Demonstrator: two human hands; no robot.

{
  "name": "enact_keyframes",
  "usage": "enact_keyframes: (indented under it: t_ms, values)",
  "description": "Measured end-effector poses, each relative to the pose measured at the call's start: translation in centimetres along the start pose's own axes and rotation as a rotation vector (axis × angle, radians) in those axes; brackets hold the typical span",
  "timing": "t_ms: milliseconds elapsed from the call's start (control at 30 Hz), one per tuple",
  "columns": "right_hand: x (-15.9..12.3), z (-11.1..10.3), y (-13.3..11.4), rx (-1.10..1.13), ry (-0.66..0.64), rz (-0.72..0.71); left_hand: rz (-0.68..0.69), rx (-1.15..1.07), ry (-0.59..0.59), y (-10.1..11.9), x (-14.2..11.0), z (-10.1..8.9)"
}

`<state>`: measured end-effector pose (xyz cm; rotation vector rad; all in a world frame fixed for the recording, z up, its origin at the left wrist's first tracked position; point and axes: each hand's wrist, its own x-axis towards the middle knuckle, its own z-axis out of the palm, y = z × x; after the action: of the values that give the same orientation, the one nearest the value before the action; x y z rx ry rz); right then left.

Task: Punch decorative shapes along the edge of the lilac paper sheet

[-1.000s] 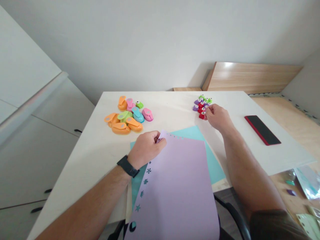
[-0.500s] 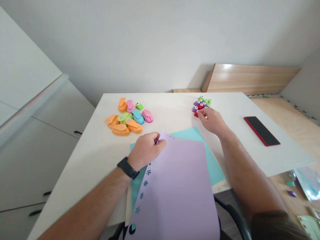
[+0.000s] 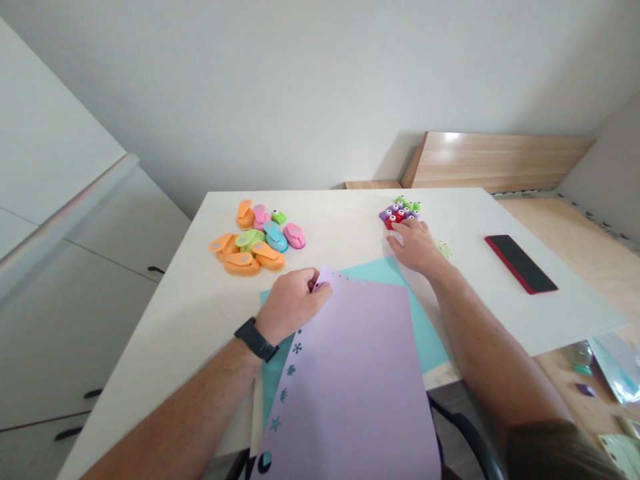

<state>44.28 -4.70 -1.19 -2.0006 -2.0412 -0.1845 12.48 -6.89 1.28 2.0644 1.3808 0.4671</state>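
My left hand (image 3: 291,303) is closed in a pinch on the top left corner of a lilac paper sheet (image 3: 350,380), which has small shapes cut along its left and top edges. Under it lies a teal sheet (image 3: 430,337). My right hand (image 3: 414,245) rests on the white table (image 3: 170,320) just below a cluster of small paper punches (image 3: 400,210) in red, purple and green. Its fingers curl around something red and white that I cannot make out clearly.
A pile of larger punches (image 3: 257,237) in orange, pink, blue and green sits at the table's back left. A dark phone (image 3: 520,263) lies at the right. A small pale green piece (image 3: 444,249) is beside my right hand. White cabinets stand at the left.
My right hand has drawn back from the small punches towards me and to the left. The small green piece beside it has come into view. My left hand has kept its pinch on the lilac sheet.
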Motion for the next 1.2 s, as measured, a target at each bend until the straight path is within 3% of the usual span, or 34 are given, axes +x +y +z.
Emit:
enact_keyframes:
  t_ms: [100, 200, 500, 667, 967, 1067, 1200]
  values:
    - [0.1, 0.3, -0.5, 0.066, 0.044, -0.091, -0.004, -0.015, -0.013, -0.1, 0.0, 0.1]
    - [0.2, 0.8, -1.0, 0.088, 0.003, -0.155, -0.008, -0.024, -0.013, -0.1, -0.1, 0.1]
    - [0.9, 2.2, 0.7, 0.056, -0.024, -0.038, 0.008, -0.026, 0.011, -0.3, -0.2, 0.2]
    - [0.7, 2.0, 0.2, 0.13, 0.069, -0.05, 0.007, -0.026, 0.01, -0.4, -0.1, 0.3]
    - [0.1, 1.3, -2.7, 0.328, 0.148, -0.103, -0.007, -0.043, 0.009, -0.5, 0.0, 0.2]
    - [0.9, 0.4, -5.0, 0.429, 0.12, -0.074, 0.003, -0.041, 0.026, -0.7, 0.0, 0.2]
    - [3.8, -1.0, -9.2, 0.471, 0.033, -0.172, 0.018, -0.03, 0.057, -0.8, 0.1, 0.1]
